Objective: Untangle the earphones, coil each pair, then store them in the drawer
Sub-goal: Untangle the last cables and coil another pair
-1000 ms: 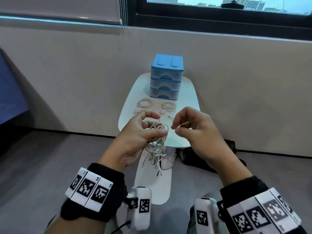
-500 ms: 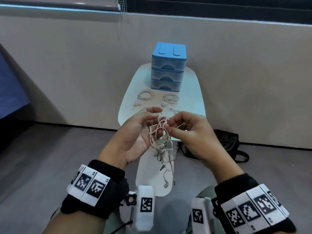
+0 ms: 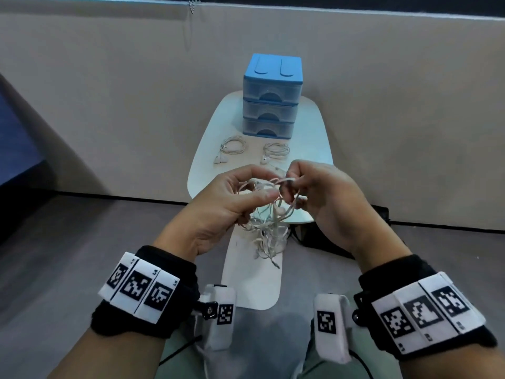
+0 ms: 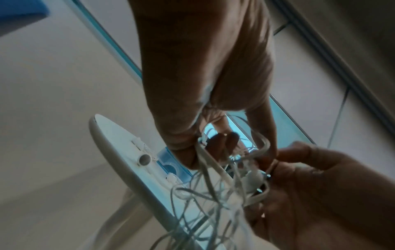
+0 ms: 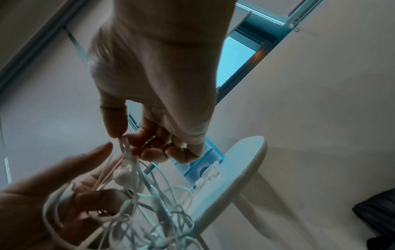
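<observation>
Head view: hands (image 3: 273, 198) block table's (image 3: 314, 138) near edge.

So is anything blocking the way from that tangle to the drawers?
Two coiled pairs lie on the table before the drawer unit, whose drawers look closed. Both hands hold the tangle.

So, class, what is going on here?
A person is untangling a bundle of white earphones. The left hand holds the tangle above the white table while the right hand pinches one loop. Two coiled pairs lie before the blue drawer unit, whose drawers are closed.
</observation>
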Available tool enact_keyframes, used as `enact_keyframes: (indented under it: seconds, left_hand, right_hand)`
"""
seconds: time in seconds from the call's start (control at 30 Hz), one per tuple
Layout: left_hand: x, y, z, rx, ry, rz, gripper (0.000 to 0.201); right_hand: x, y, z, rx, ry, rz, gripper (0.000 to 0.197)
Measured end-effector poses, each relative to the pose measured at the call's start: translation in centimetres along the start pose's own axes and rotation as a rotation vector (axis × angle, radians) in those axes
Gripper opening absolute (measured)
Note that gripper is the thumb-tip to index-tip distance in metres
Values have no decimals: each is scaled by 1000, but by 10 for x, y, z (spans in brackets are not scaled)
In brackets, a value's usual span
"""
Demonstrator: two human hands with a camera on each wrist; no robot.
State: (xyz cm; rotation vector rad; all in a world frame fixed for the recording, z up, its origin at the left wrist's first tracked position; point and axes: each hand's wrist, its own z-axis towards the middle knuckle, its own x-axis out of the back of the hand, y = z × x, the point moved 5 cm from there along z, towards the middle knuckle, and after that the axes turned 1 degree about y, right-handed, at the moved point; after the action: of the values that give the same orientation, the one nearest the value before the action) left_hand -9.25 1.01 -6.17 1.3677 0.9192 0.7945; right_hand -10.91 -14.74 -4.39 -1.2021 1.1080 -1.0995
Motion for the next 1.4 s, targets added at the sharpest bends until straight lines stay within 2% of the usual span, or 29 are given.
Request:
enact_keyframes:
  seconds: [0.1,0.17,0.23,0.3,0.37,0.47,0.57,0.63,0.77,0.87,0.93,1.0,1.13,1.2,1.27,1.3,1.33,1.4]
  left_hand:
    - [5,1,1,-2,35,55,13]
    - [7,3,2,-18,41,109,13]
    - [9,5,3,-47,50,147,13]
    - [11,8,3,-69,46,150,16]
    - [9,10,1,-94,44,107,21]
    - [6,12,-2,-157,72,70,15]
    - [4,10,-3,-199,41,96,15]
    - [5,10,-2,-186,35,165,8]
    - [15,5,4,-131,107,260,13]
    - [17,2,5,-99,115,246,12]
    - [17,6,5,-103,136,234,11]
    - [17,10,7,-129,168,257,11]
    - [15,18,6,-184,193,311,11]
    - [11,24,6,-197,176,335,11]
    - [7,30,8,-187,136,389,11]
    - [5,33,8,-181,108,411,11]
    - [2,36,9,-183,80,432,12]
    - [-1,44,10,-205,47,471,14]
  right_hand:
    - [5,-7,3,26,28,106,8]
    - [7,-10,6,51,4,-37,16]
    - [5,-12,6,45,-88,-270,27]
    - [1,-16,4,71,-151,-340,27]
    - [-1,-26,2,142,-119,-146,22]
    - [-1,-41,0,234,-74,226,16]
    - [-6,-51,1,291,-100,350,18]
    - [-9,-57,2,328,-78,311,18]
    - [-6,-74,2,559,119,32,19]
    - [4,-76,-3,649,369,-326,19]
    - [12,-76,-9,676,546,-481,21]
    - [22,-73,-13,661,635,-460,25]
    - [47,-51,-10,435,713,-374,46]
    - [51,-49,-12,397,754,-340,46]
    - [42,-55,-11,436,699,-348,35]
    - [34,-59,-8,442,621,-406,27]
    - [26,-58,-1,414,505,-477,20]
    - [9,-48,9,272,227,-602,22]
